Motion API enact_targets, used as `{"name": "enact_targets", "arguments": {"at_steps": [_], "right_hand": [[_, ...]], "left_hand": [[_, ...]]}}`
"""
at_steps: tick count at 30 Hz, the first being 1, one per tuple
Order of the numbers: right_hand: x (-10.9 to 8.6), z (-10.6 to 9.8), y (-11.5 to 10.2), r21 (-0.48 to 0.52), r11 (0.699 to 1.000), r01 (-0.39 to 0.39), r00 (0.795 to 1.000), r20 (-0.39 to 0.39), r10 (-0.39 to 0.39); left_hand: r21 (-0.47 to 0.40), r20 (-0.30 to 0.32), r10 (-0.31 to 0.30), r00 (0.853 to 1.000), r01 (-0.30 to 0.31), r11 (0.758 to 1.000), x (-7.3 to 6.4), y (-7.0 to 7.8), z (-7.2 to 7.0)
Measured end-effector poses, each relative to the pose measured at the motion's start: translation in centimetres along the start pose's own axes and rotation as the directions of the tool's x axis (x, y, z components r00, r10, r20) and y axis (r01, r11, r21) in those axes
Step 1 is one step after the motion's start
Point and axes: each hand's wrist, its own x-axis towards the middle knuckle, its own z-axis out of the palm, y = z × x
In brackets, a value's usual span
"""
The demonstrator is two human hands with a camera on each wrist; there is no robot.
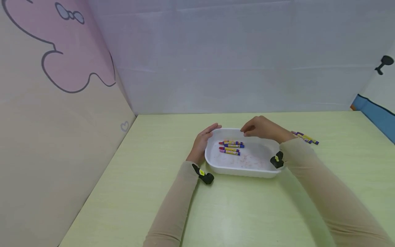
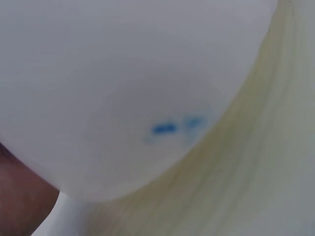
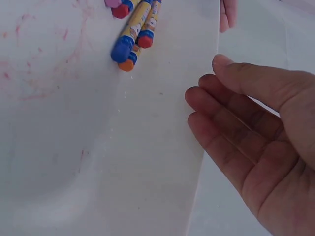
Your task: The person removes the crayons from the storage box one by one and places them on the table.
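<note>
A white plastic tray (image 1: 256,159) sits on the table and holds several crayons (image 1: 231,145) with yellow and blue wrappers, lying in its left part. My left hand (image 1: 201,142) rests along the outside of the tray's left end, its fingers fairly straight at the far corner. At the far rim is my right hand (image 1: 262,128), fingers loosely bent and nothing between them. The right wrist view has this hand (image 3: 261,128) with thumb and fingertips apart, beside crayons (image 3: 130,42) in the tray. In the left wrist view the tray wall (image 2: 123,73) fills most of the picture.
More crayons (image 1: 305,138) lie on the pale green table (image 1: 148,171) to the right, partly behind my right wrist. A pale sheet wall (image 1: 247,58) stands along the table's far edge, and a wall with a pink drawing (image 1: 80,58) is on the left.
</note>
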Motion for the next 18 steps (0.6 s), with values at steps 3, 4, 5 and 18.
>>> {"name": "enact_targets", "arguments": {"at_steps": [3, 4, 5, 18], "right_hand": [[0.6, 0.8, -0.3, 0.002, 1.0, 0.0, 0.999, 0.038, 0.0], [0.8, 1.0, -0.4, 0.002, 1.0, -0.005, 0.999, 0.05, 0.005], [1.0, 1.3, -0.5, 0.002, 1.0, -0.009, 0.998, 0.063, 0.009], [2.1, 3.5, -0.7, -0.07, 0.997, -0.014, 0.991, 0.136, 0.023]], "left_hand": [[0.001, 0.006, 0.001, 1.0, -0.001, 1.0, 0.0, 0.0, 0.0], [0.0, 0.008, 0.002, 1.0, -0.002, 1.0, -0.1, 0.0, 0.0], [-0.001, 0.009, 0.001, 1.0, -0.001, 1.0, -0.1, 0.1, 0.0], [0.022, 0.022, 0.004, 1.0, -0.005, 1.0, 0.0, 0.1, -0.2]]}}
